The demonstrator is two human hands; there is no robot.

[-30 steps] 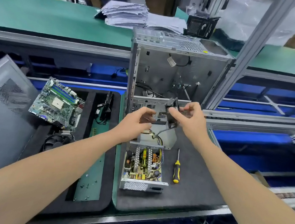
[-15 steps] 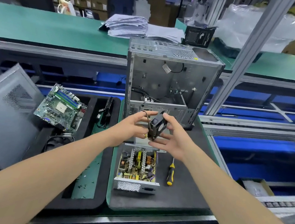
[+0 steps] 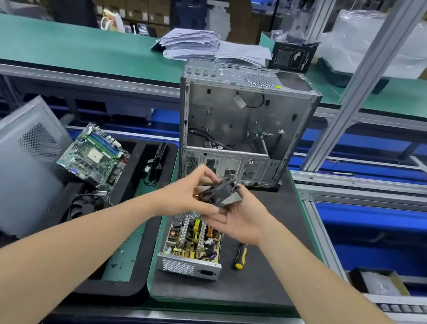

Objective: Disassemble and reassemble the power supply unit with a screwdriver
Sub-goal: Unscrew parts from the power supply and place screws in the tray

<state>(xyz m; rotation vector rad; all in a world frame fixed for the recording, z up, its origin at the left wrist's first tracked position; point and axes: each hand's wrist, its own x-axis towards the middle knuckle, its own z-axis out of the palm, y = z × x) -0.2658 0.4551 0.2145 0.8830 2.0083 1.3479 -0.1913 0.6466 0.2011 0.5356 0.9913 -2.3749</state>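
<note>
Since before, you have tipped the fan (image 3: 219, 192) flatter. The computer case (image 3: 243, 122) stands open on the desk (image 3: 259, 287); before it lies the uncovered power supply unit (image 3: 192, 242); your left hand (image 3: 184, 198) and right hand (image 3: 240, 221) clasp the fan above it, the screwdriver (image 3: 240, 255) just beside the unit.

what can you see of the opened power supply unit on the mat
The power supply unit lies flat on the mat, cover off. A silver metal tray holds a yellowish circuit board with finned heatsinks, a yellow transformer and capacitors. Its near end wall has a perforated grille and a black socket. The left hand and right hand, holding a black fan, hide its far end. A black-and-yellow screwdriver lies to its right, apart.
</note>
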